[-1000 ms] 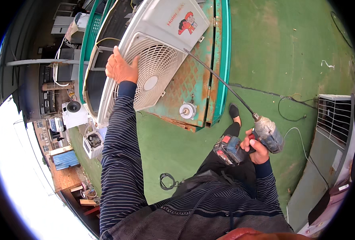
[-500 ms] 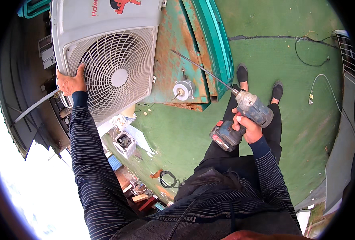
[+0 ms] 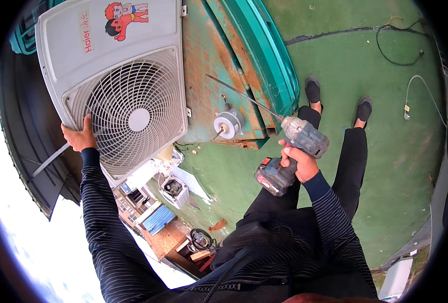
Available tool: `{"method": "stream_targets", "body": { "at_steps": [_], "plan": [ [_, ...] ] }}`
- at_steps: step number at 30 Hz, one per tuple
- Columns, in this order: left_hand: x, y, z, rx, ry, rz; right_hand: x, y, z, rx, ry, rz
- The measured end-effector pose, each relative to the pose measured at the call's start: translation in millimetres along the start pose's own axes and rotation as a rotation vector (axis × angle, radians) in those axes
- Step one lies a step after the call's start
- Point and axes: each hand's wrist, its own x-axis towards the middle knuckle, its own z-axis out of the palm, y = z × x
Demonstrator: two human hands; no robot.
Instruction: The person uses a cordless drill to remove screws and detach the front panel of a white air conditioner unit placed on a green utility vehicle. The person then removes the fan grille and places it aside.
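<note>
My left hand (image 3: 81, 137) grips the left edge of a white air-conditioner front panel (image 3: 57, 65), its thumb on the front and the other fingers hidden behind. A round fan grille (image 3: 139, 119) fills the panel's lower part, with cartoon figures printed above it. In my right hand (image 3: 301, 162) is a cordless power driver (image 3: 304, 136), dark with a worn grey nose. Its long thin bit (image 3: 244, 96) points up and left, above a small silver motor (image 3: 228, 124). That motor stands on a rusty metal surface (image 3: 204, 65) right of the panel, its shaft sticking out.
A green metal edge (image 3: 264, 45) borders the rusty surface. Cables (image 3: 416, 78) lie on the green floor (image 3: 395, 166) at the right. A white box-shaped part (image 3: 175, 191), a coiled black hose (image 3: 201, 239) and assorted scraps lie lower left. My feet (image 3: 313, 91) are beyond the driver.
The view has shifted, so the panel and my left hand appear lower and farther left. The driver also sits slightly farther left in the picture. Both hands keep their hold.
</note>
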Motion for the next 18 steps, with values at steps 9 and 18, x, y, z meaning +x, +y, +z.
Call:
{"method": "stream_targets", "body": {
  "at_steps": [9, 18],
  "plan": [
    [0.9, -19.8, 5.9, -0.059, 0.028, 0.112, 86.5, -71.9, 36.7, -0.019, -0.075, -0.022],
    [-2.4, -7.3, -0.1, -0.083, -0.024, 0.112, 169.7, -93.7, 85.0, 0.047, -0.097, -0.029]
  ]
}}
